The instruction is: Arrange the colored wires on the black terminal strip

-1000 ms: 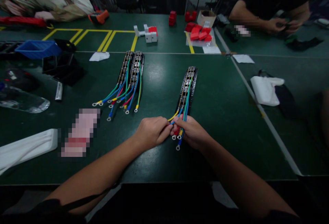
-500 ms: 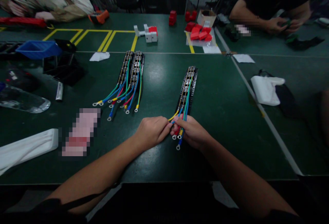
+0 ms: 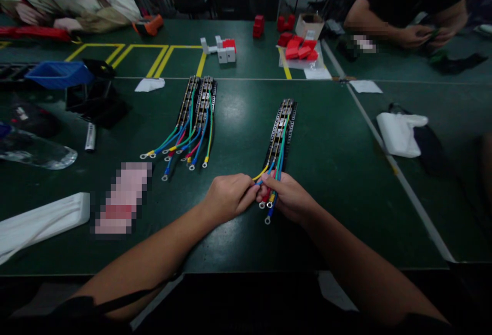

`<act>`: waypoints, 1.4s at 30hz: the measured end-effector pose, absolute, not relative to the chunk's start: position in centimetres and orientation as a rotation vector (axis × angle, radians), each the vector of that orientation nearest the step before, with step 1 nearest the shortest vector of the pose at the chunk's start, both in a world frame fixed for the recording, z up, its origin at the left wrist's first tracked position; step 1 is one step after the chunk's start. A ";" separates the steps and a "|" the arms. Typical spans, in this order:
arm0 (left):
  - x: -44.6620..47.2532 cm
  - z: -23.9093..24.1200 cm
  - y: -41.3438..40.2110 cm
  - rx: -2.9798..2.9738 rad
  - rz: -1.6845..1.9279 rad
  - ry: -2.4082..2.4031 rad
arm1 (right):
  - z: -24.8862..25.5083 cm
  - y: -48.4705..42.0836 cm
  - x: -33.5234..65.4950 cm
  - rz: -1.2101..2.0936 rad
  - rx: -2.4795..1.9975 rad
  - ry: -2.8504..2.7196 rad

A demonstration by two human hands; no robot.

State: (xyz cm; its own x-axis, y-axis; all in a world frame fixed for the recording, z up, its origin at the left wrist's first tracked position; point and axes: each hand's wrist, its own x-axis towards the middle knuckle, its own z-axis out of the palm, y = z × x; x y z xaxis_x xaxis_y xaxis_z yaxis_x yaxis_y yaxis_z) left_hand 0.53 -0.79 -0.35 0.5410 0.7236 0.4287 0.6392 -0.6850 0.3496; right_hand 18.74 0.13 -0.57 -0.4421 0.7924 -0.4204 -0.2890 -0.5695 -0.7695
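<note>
left hand (image 3: 226, 196) and right hand (image 3: 289, 199) each pinch the coloured ring-tipped wires (image 3: 268, 206) at the six o'clock end of the long black slotted plastic track (image 3: 283, 125). a sideways tug could likely pull the wires out of its slots.

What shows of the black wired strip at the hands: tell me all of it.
The strip is long, narrow and black, seemingly plastic, with pale metal-looking fittings along its length. It lies flat on the green table, running away from the person. Yellow, green, blue and red wires run down it and leave its near end, tipped with silver ring terminals. The left hand and right hand pinch those wires.
</note>
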 end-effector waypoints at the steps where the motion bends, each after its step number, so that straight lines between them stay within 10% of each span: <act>1: 0.5 -0.4 -0.8 2.629 0.823 1.173 | -0.6 0.1 18.8 2.053 -1.048 -0.811; 42: 0.6 -0.2 -0.7 2.663 0.774 1.181 | -0.5 0.1 18.7 2.028 -1.082 -0.824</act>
